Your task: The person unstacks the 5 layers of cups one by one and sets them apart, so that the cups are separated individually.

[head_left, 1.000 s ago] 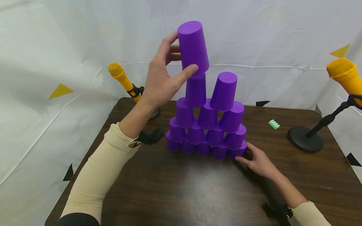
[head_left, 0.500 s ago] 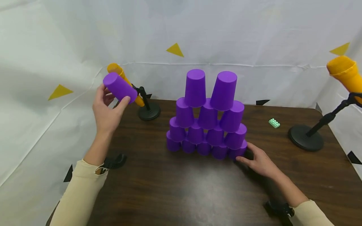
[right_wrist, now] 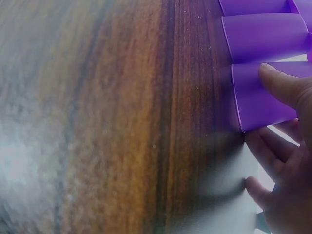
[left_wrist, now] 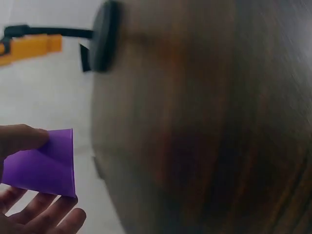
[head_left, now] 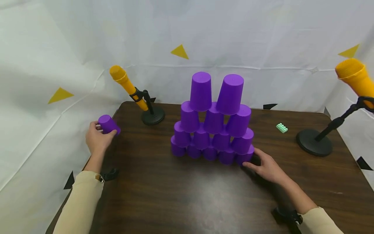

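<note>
Left arm (head_left: pixel 94 162) outstretched, fingers (left_wrist: pixel 52 213) grip a tilted purple cup (head_left: pixel 108 124).

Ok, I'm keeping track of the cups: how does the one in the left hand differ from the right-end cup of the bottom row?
The loose cup in the left hand is tilted; the end cup stands upside down. The loose cup is apart from the stack; the end cup sits on the table beneath another cup. Both are purple.
</note>
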`<state>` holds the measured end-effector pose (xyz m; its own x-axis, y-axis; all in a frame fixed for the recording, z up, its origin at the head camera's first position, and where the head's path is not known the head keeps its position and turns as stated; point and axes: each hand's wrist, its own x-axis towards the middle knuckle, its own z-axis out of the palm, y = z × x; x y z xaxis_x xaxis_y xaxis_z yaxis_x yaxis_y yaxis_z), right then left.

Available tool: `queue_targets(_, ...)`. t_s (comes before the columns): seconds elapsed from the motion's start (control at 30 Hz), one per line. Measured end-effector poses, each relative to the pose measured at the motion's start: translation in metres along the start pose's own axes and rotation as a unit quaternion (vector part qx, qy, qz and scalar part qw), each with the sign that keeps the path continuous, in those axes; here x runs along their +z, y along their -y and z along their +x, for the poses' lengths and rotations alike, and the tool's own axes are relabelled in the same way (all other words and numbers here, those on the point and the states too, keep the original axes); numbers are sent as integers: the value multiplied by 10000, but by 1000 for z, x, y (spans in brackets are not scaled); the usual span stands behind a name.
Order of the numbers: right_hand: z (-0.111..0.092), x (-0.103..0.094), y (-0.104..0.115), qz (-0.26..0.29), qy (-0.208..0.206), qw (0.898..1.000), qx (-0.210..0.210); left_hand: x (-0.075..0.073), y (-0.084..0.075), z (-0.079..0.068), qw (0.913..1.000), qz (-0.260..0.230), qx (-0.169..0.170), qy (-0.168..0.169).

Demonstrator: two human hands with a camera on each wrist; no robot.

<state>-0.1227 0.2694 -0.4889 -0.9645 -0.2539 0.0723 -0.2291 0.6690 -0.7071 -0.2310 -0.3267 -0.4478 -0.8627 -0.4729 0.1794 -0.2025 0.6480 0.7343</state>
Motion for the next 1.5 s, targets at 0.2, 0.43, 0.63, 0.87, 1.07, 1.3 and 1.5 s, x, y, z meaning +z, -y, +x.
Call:
queue_targets(0.2, -1, 2, -1, -3, -14, 10000, 23, 5, 29, 6, 9986, 390, -349, 10)
queue_targets(0.43, 1, 0, 0, -36, 78, 9998, 153, 8, 44, 8, 9970, 504, -594, 21)
queue_targets(0.63, 1, 0, 0, 16, 61, 9999, 102, 11, 49, 8, 9975, 452, -535, 74)
queue_targets(0.87, 1, 0, 0, 6, 94, 9998, 177, 10, 53, 7, 9982, 381, -425, 183)
queue_targets(1.07, 1, 0, 0, 11, 80, 9999, 122, 2, 44, 2, 9994, 249, -143, 167)
queue_targets(1.3, 1, 1, 0, 41, 100, 9999, 93, -18, -11, -3, 9934, 295, 842, -725)
queue_targets(1.5, 0, 1, 0, 85, 69, 9999, 29, -32, -109, -19, 9726, -674, 1990, -1000)
